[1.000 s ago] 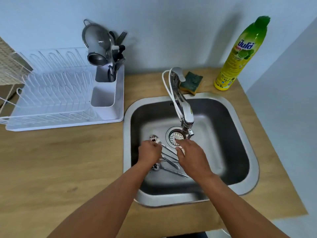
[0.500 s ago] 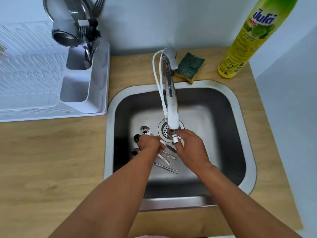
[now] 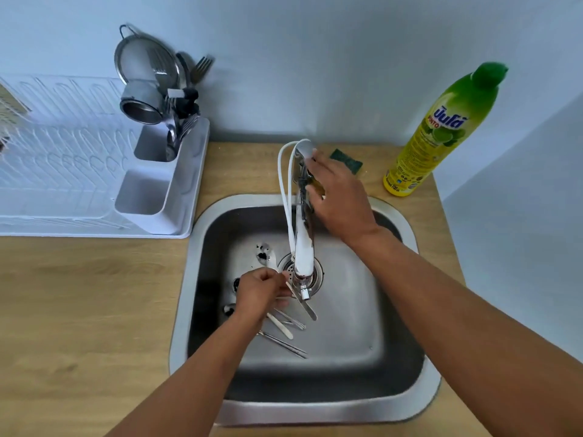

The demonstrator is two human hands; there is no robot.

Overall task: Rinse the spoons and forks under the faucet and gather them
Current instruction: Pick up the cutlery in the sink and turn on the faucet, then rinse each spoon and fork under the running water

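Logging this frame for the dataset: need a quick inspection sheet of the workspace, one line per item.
Surface: wooden counter with a steel sink set in it.
Job's things: spoons and forks loose on the sink floor beside the drain; faucet spout over the drain, no water stream discernible.
Clutter: green sponge behind the sink; yellow dish soap bottle upright at back right; white drying rack at left, its caddy holding utensils and a strainer.
Grips: left hand closed on one utensil's handle under the spout; right hand on the faucet's lever.
Cables: white hose looped along the faucet.
Surroundings: plain pale wall.
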